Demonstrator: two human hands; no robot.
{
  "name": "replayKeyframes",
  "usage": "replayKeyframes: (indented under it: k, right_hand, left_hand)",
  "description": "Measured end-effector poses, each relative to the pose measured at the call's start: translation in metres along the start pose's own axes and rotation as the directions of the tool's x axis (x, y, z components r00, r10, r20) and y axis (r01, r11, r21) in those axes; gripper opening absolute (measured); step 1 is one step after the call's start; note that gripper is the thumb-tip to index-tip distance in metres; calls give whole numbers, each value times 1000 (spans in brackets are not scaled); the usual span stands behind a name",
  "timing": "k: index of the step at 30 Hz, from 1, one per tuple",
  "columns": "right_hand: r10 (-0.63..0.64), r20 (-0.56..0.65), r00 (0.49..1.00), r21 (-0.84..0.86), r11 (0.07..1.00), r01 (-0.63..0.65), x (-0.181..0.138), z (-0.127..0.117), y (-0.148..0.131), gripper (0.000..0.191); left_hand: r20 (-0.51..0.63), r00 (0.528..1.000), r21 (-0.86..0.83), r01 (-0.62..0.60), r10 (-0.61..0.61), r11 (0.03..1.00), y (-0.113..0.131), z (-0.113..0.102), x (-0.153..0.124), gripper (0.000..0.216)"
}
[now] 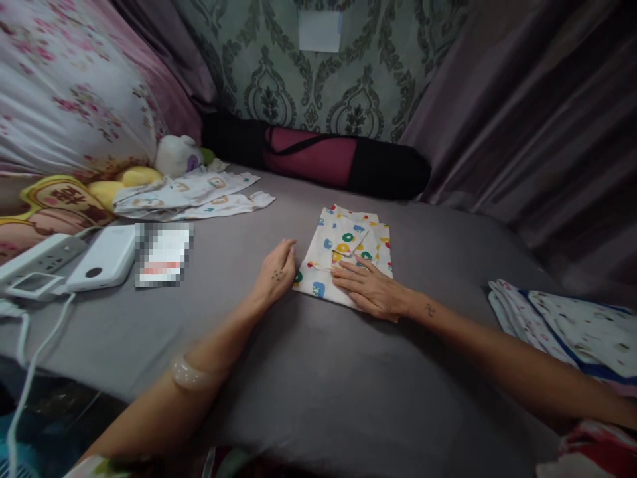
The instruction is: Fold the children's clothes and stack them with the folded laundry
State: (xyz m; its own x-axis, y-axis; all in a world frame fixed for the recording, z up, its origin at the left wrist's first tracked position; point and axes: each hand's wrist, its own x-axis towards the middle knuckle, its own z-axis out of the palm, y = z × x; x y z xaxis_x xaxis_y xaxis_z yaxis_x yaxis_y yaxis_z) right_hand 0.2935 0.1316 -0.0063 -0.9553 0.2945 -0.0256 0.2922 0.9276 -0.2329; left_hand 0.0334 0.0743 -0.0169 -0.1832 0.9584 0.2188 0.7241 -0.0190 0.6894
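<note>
A small piece of white clothing (318, 255) printed with blue, green, yellow and red figures lies folded on the grey sheet. One patterned part, maybe a sleeve, is turned in over its middle. My right hand (371, 289) rests flat on its near right part, fingers stretched out, and covers some of the print. Along the left edge of the cloth stands my left hand (277, 271), on its side with the fingers extended; it grasps nothing. Whether its fingertips touch the cloth I cannot tell.
Patterned white pants (189, 192) lie back left beside plush toys (176, 156). Folded clothes (582, 325) are at the right. A long black and maroon bag (308, 156) lies along the wall. A power strip (42, 259), white power bank (102, 259) and cables sit left.
</note>
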Motion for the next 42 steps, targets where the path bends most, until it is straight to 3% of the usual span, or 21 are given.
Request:
replayKeyframes:
  k: [5,12,19,24,31,34,37,39,42]
  right_hand:
    - [-104,-21,994,-2,995,104,31,2,-7,55]
    - [-92,59,994,67,994,88,37,17,-7,58]
    - [-90,-63,994,-18,996,89,64,-1,-18,47]
    - [-144,-2,990,-7,990,144,88,16,-23,56]
    - [-93,-10,996,45,995,93,87,23,-25,56]
    - [39,-77,996,40,999,-36,71,16,-32,56]
    - [148,-113,983,23,989,-146,40,11,-37,58]
    - [216,-112,970,10,976,-216,17,8,-35,59]
    - [318,-117,941,-11,947,-321,-12,8,-29,59]
  left_hand:
    - [-21,998,-85,63,-65,994,4,-2,1,44]
    - [-45,992,-117,109,-115,987,-1,-1,4,43]
    - [-67,993,-132,87,-97,987,-6,2,4,42]
    - [-68,993,-144,85,-95,986,-8,2,4,43]
    - [-35,997,-118,63,-68,991,-6,2,3,46]
    - [11,1000,-77,6,-5,997,-2,4,-1,46]
    - [78,986,29,-147,145,989,1,9,-6,46]
    - [153,948,103,-296,279,950,4,13,-12,47]
    - [305,854,185,-487,421,854,9,19,-19,51]
